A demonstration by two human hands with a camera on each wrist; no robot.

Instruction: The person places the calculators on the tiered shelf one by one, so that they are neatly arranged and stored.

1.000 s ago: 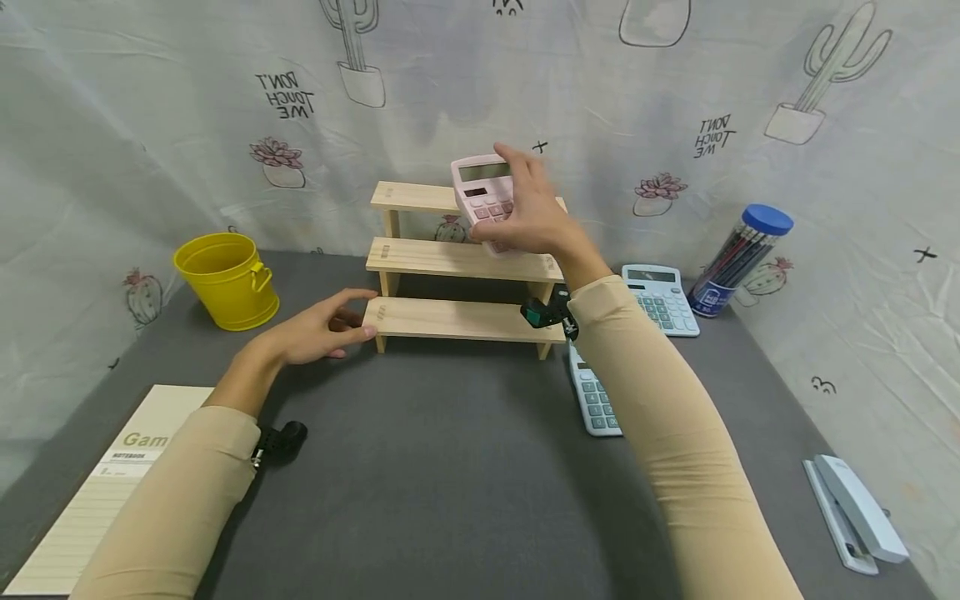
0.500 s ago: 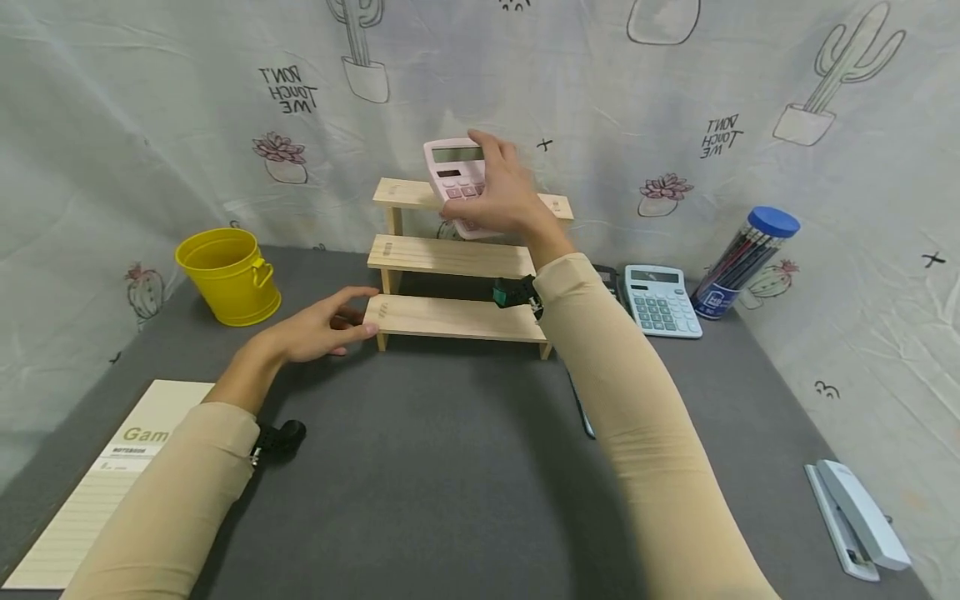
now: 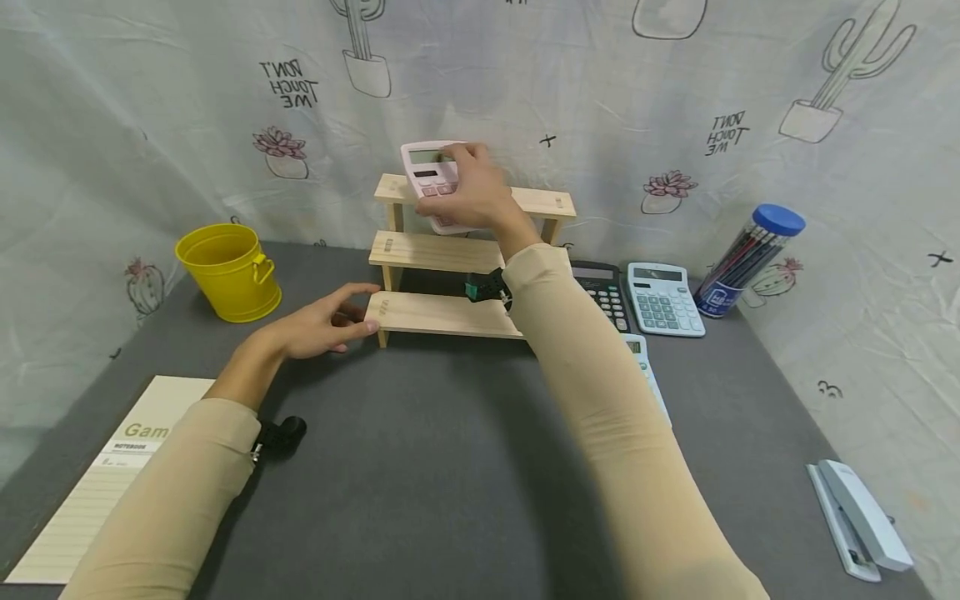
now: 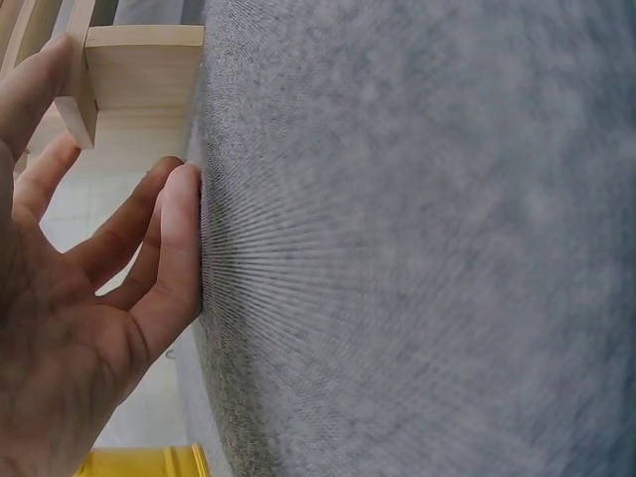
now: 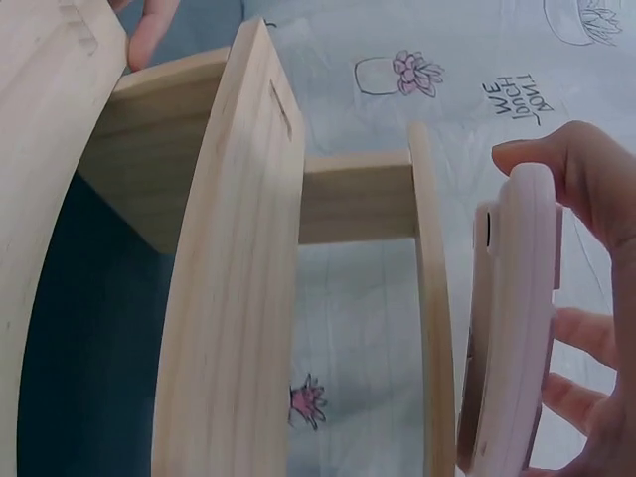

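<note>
My right hand [image 3: 459, 190] grips a pink calculator [image 3: 429, 171], held upright just above the left part of the top step of a three-step wooden shelf [image 3: 442, 315]. In the right wrist view the calculator [image 5: 512, 328] shows edge-on beside the top board [image 5: 432, 328], with a thumb over its top end and fingers behind it. My left hand [image 3: 330, 321] lies relaxed on the grey mat [image 3: 420, 467], its fingertips against the left end of the bottom step [image 4: 139, 65]. It holds nothing.
A yellow bucket [image 3: 228, 273] stands at the back left and a notebook [image 3: 97, 483] lies at the front left. Right of the shelf are a black calculator [image 3: 603, 292], a light blue calculator [image 3: 663, 300], a pencil tube [image 3: 746, 262] and a stapler [image 3: 858, 517].
My right hand has carried the pink calculator leftward, from the right half of the shelf to over the left part of the top step. The left hand has stayed put.
</note>
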